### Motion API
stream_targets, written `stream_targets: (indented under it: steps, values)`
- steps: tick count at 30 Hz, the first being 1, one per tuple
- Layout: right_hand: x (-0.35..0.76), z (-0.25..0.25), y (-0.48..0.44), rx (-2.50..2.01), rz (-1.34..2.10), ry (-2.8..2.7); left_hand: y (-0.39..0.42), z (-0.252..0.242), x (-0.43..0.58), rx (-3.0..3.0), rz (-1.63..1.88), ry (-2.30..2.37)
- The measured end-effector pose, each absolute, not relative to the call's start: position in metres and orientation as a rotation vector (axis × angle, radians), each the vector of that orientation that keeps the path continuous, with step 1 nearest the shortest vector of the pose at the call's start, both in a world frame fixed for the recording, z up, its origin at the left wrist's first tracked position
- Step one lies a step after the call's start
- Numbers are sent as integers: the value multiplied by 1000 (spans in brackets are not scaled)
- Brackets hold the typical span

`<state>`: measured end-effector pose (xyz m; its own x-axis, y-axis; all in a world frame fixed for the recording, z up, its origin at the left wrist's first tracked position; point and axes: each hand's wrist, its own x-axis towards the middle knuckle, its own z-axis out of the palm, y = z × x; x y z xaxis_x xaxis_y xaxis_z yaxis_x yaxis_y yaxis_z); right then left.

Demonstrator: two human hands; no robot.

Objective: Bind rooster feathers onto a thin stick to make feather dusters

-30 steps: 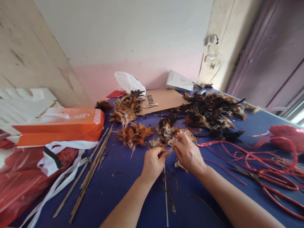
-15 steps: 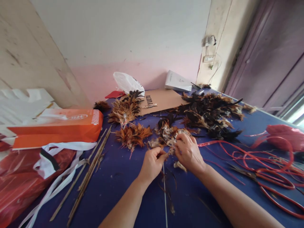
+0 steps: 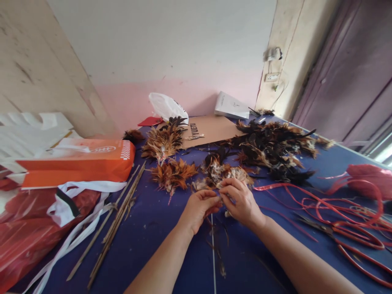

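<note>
flanking my work zone: bamboo sticks (image 3: 118,222) to the left, red cords (image 3: 337,206) to the right (neither obstructs). my left hand (image 3: 199,206) and right hand (image 3: 241,201) meet fingertip to fingertip, both pinching the feather bundle (image 3: 228,173) at its near edge.

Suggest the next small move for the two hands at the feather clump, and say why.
Probably draw the pinched feathers toward the person, clear of the loose clump. The left hand and right hand meet fingertip to fingertip at the clump's near edge, both pinching what looks like a few feathers that lie against the clump.
</note>
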<state>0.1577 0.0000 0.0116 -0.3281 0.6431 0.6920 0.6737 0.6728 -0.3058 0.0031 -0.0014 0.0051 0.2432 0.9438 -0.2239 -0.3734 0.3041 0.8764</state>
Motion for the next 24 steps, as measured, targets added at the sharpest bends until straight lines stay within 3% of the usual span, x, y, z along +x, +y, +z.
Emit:
stream_targets:
  steps: [9,14,21,24]
  values:
    - [154,13,-3,-982,118,-1978,-4,7,4,767,1043,840]
    - [161,12,7,-1068,177,-1627,0,6,1,759,1143,925]
    - [155,12,10,-1247,1015,-1469,4,4,-1,853,1299,940]
    - [148,14,5,-1171,1183,-1405,0,5,2,987,1296,972]
